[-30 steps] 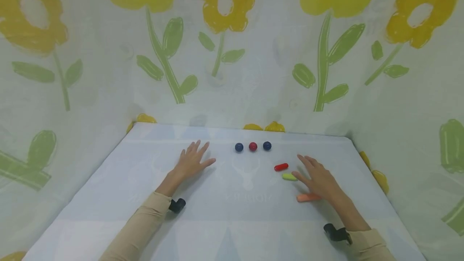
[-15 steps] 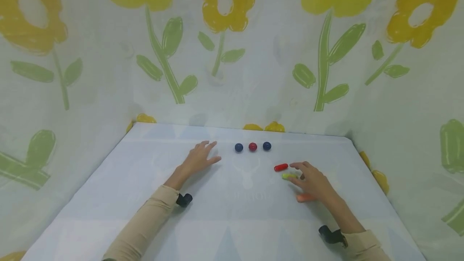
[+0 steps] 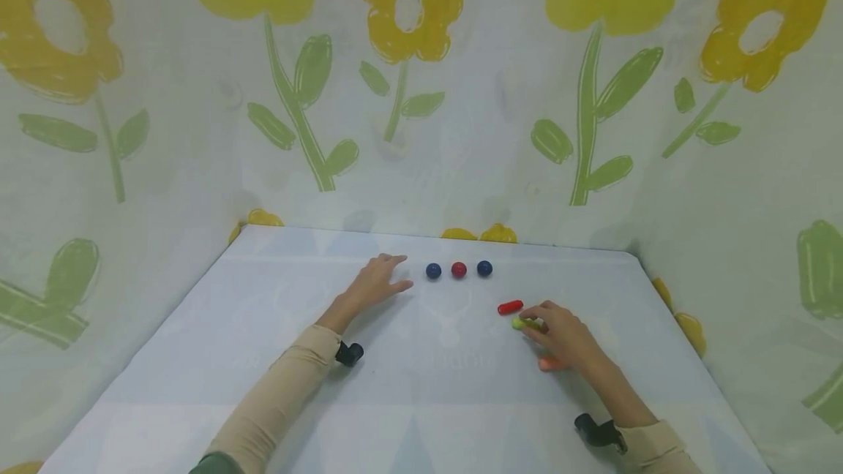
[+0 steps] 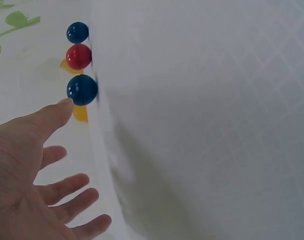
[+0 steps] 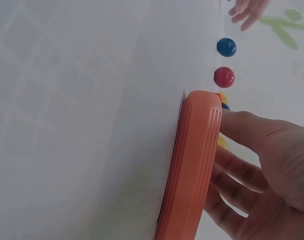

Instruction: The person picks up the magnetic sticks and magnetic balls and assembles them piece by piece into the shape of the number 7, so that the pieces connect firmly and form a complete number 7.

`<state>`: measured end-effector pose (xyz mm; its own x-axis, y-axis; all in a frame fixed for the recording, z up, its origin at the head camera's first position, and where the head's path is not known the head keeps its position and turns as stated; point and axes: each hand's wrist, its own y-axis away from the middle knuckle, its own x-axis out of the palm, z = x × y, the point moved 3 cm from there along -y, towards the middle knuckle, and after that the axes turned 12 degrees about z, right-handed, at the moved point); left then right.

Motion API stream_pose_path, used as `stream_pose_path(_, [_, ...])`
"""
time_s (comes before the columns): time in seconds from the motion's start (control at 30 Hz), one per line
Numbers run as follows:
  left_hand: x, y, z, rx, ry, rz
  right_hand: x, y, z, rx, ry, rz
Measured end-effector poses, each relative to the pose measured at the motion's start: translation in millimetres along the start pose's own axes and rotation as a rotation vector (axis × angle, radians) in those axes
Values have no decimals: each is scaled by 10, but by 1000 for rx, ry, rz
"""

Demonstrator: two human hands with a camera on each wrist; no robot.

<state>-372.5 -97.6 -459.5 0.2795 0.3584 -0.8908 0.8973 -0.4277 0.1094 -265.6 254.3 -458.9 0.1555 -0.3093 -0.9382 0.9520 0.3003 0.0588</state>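
The right hand [image 3: 560, 330] has its grip half closed, thumb and forefinger straddling a yellow-green stick [image 3: 519, 323] that lies on the table [image 3: 421, 379]; whether the tips actually press on it I cannot tell, since in the right wrist view they are hidden behind an orange stick [image 5: 191, 165]. That orange stick lies just beside the palm, nearer the person, partly covered by the hand in the head view. A red stick [image 3: 510, 307] lies just beyond the yellow-green one, slightly tilted, close to the fingertips. Farther back, three balls sit in a spaced row: a blue ball [image 3: 433, 271] on the left, a red ball [image 3: 459, 270] in the middle, a dark blue ball [image 3: 484, 268] on the right. The left hand [image 3: 378, 282] has a wide grip, fingers apart, holding nothing, near the left ball. Behind the table hangs white cloth [image 3: 461, 159] printed with yellow flowers
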Motion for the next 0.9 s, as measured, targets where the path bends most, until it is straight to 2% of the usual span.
stream_pose_path(0.3, [40,-158,-46,-11,3,30,0,-20,8,-12,7,15])
stream_pose_path(0.6, [41,-231,-103,-1,14,44,-7,-55,14,2,-13,31])
stream_pose_path(0.9, [144,-319,-191,16,56,39,-8,-78,-25,29,-45,57])
